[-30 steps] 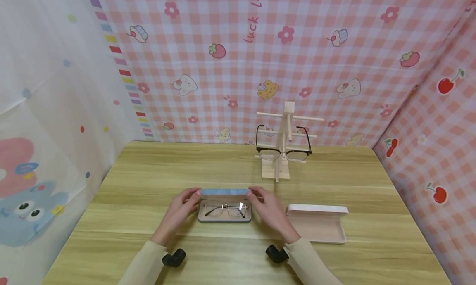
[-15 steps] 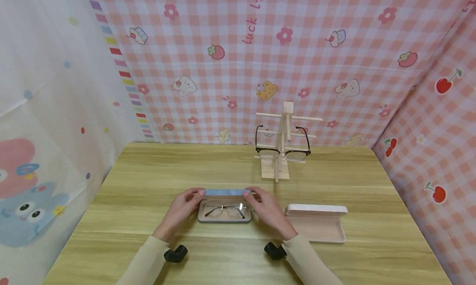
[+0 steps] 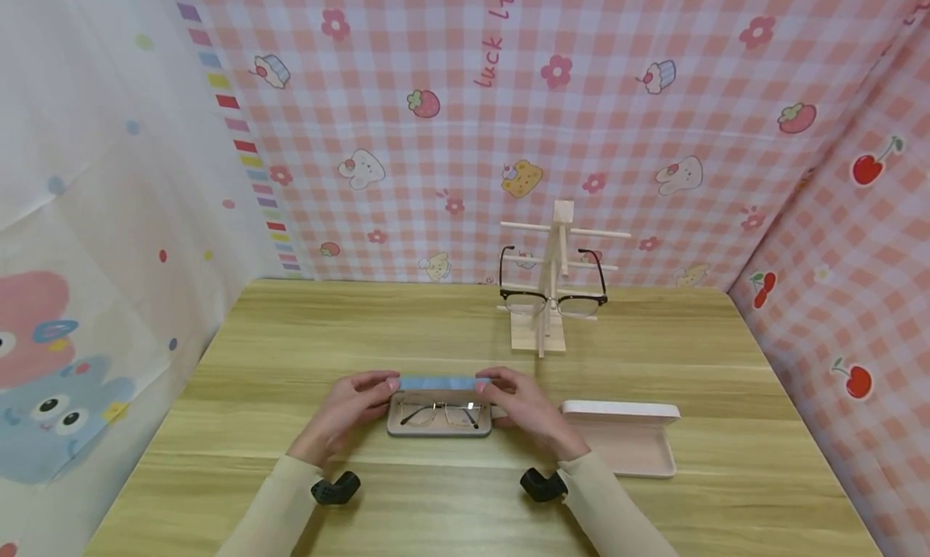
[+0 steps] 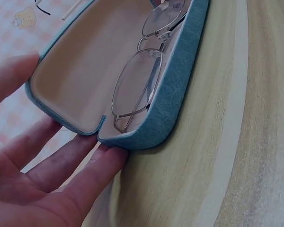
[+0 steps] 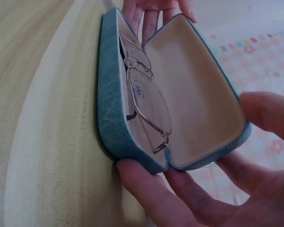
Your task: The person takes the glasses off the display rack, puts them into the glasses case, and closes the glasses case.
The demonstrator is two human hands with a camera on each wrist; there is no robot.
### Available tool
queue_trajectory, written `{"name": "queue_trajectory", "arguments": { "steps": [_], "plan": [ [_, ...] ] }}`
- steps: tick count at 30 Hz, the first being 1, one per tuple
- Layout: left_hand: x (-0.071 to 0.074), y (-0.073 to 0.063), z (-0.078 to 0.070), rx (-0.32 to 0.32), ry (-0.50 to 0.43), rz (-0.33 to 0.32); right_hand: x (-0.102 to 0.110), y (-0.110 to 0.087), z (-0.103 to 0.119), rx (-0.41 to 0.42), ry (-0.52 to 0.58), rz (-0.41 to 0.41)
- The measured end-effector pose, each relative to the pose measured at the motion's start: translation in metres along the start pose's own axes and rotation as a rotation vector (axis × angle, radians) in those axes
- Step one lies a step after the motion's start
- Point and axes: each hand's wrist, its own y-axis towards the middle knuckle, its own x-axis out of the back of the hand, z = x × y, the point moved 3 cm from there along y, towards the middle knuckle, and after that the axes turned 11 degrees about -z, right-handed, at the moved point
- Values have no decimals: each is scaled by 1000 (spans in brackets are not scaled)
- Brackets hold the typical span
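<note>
A blue-green glasses case (image 3: 439,433) lies on the table with its lid (image 4: 80,71) raised. Inside rests a pair of thin metal-framed glasses (image 3: 439,414), temples folded, also seen close up in both wrist views. My left hand (image 3: 353,401) holds the lid's left end, thumb on its top edge and fingers behind and against the case's end. At the opposite end my right hand (image 3: 521,404) grips likewise, its thumb on the lid edge and fingertips touching the case's hinge side (image 5: 156,165).
To the right stands a second glasses case (image 3: 621,448), pale, with its lid up. Behind, a wooden display stand (image 3: 563,250) bears dark-browline glasses (image 3: 581,303). Pink checked cloth (image 3: 436,137) hangs beyond the table's (image 3: 327,323) back edge.
The thumbs have shifted inward from the lid's corners, and its top edge sits slightly lower and nearer to me. The case body and glasses stay in place.
</note>
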Motion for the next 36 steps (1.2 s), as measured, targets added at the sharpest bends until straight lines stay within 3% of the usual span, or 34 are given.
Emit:
{"name": "queue_trajectory", "arguments": {
  "steps": [11,19,30,36],
  "plan": [
    [5,2,6,12,-50,30,2,-1,0,-16,49,38],
    [7,-2,9,-21,16,35,3,-4,0,-11,42,54],
    [8,-5,9,-106,112,46,4,-7,-2,107,-57,69],
    [6,-7,8,-125,105,70,4,-8,-3,123,-124,47]
  ]
}}
